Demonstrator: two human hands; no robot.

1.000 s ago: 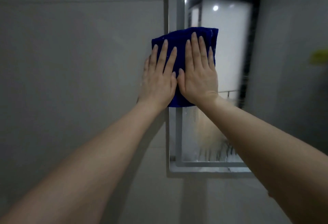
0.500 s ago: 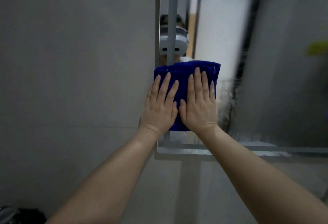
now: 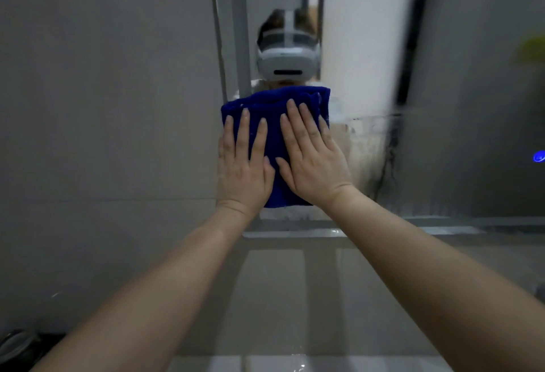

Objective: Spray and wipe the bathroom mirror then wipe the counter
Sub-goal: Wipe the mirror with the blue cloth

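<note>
The person presses a blue cloth [image 3: 277,102] flat against the mirror [image 3: 368,47] with both hands. The cloth sits close to the mirror's lower left corner. Its left side is right at the mirror's left edge, and its bottom is just above the mirror's bottom edge.

The left hand [image 3: 240,165] lies flat on the left half of the cloth. Its fingers are straight, a little spread, and point up. Its outer side is at the mirror's left edge. The right hand [image 3: 312,162] lies flat on the right half, also with straight fingers, and leans a bit to the left. The two thumbs nearly meet in the middle of the cloth. Neither hand grabs the cloth; both just push on it with loose, flat palms. Both bare arms reach up from the bottom of the view.

Above the cloth, the mirror shows the person wearing a white headset [image 3: 287,59]. To the right of the right hand, the glass has wet streaks [image 3: 371,150] and looks cloudy. A pale frame [image 3: 295,234] runs along the mirror's bottom edge. A grey wall [image 3: 103,106] is left of the mirror.

Near the mirror's right edge glows a small blue light [image 3: 539,157], and higher up is a yellow-green blur [image 3: 530,47]; what it is cannot be told. A dark thing [image 3: 17,345] sits in the bottom left corner of the view, too blurry to name.
</note>
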